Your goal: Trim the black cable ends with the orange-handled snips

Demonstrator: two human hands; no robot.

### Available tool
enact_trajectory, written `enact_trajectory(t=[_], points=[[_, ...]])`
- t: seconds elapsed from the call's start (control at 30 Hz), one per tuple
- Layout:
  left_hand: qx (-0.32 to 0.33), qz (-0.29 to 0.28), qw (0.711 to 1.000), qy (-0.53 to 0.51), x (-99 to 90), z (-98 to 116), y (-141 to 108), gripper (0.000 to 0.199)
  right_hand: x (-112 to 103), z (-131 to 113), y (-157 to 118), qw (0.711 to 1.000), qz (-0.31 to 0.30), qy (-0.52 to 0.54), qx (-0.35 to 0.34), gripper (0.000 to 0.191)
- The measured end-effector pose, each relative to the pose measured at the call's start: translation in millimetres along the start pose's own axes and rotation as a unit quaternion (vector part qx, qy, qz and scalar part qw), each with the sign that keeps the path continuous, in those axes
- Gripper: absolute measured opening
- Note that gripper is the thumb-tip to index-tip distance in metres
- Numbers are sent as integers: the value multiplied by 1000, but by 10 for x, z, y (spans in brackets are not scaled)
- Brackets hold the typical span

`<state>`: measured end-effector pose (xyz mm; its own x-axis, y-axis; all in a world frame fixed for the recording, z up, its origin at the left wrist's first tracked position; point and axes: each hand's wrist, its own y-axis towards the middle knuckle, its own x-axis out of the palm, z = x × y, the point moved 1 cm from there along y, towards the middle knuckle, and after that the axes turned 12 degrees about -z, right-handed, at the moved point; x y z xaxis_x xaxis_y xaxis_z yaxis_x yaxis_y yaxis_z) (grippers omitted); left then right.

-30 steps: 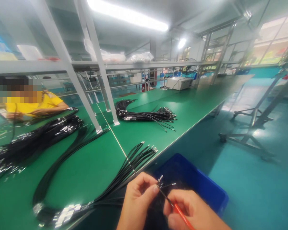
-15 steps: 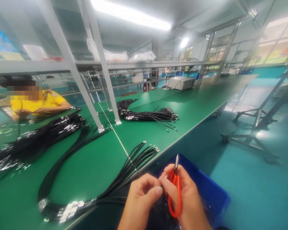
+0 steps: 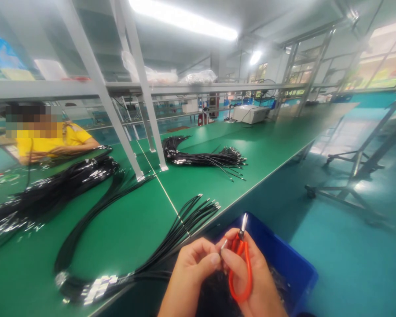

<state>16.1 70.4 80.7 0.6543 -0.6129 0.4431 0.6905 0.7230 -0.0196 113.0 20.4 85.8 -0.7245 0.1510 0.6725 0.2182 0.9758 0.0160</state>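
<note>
My right hand [image 3: 251, 268] is closed round red-handled scissors [image 3: 250, 275], whose metal blades point up and away from me. My left hand [image 3: 193, 270] is pinched, its thumb and forefinger meeting my right fingertips. Between them a small silver-tipped cable end [image 3: 224, 244] pokes up; the rest of it is hidden by my fingers. Left of my hands, a bundle of black cables [image 3: 86, 220] curves over the green table [image 3: 132, 229]. Its silver-tipped ends fan out near the table edge, and a strand passes behind my left wrist.
A blue bin [image 3: 293, 264] stands below my hands, with dark bits inside. Another cable bundle [image 3: 201, 158] lies farther along the table, and a large heap [image 3: 53, 189] lies left. Shelf posts [image 3: 148, 110] rise from the table. Across it sits a person in yellow [image 3: 75, 138].
The silver-tipped end between my fingers shows more and stands higher. The scissors have tilted slightly in my right hand. The view has shifted a little.
</note>
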Motion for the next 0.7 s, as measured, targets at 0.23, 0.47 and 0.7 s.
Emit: enact_trajectory(t=[0.23,0.47,0.7], points=[[-27,13,999,-26,-5,2,-3,24,-137,5,-16,992,78,-98,-7,31],[-20,66,997,45,-56,-63,26,25,-71,-82,-16,980,97,-170,-27,29],[-12,88,987,130,43,-87,24,18,-108,-52,-17,943,135,-300,-47,23]])
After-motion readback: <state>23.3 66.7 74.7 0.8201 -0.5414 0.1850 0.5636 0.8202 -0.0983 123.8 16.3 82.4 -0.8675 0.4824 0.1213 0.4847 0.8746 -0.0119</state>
